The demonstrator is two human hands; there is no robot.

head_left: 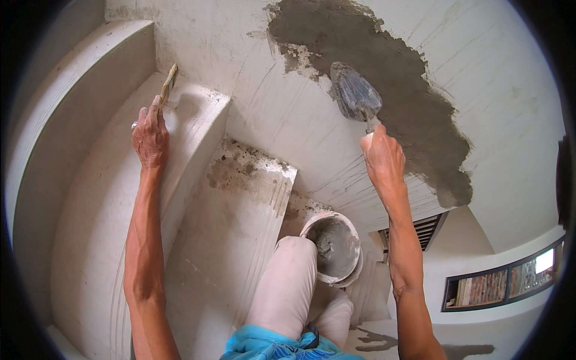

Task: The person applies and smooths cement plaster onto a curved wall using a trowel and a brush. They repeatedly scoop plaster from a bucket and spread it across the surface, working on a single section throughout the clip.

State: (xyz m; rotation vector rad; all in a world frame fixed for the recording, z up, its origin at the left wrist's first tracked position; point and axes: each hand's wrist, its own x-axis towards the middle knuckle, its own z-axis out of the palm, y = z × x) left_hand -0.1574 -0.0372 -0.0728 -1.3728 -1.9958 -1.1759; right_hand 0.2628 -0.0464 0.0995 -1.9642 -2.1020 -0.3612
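My right hand [384, 157] is closed round the handle of a pointed trowel [356, 93], its grey blade lying over the left edge of a wet patch of grey mortar [396, 78] on the white wall. Whether the blade presses on the wall, I cannot tell. Over a pale stair step at the left, my left hand [150, 135] is closed on a narrow, tan, stained tool [170, 83] that looks like a brush seen edge-on. Below my right hand, beside my knee, stands a round bucket [337, 249] with grey mortar inside.
Pale stair steps [219, 198] descend from the left toward the bucket, with dark splashes near the wall. A curved riser [90, 96] rises at far left. Lower right are a slatted opening [427, 231] and a long dark-framed window [507, 279]. My leg [285, 288] is beside the bucket.
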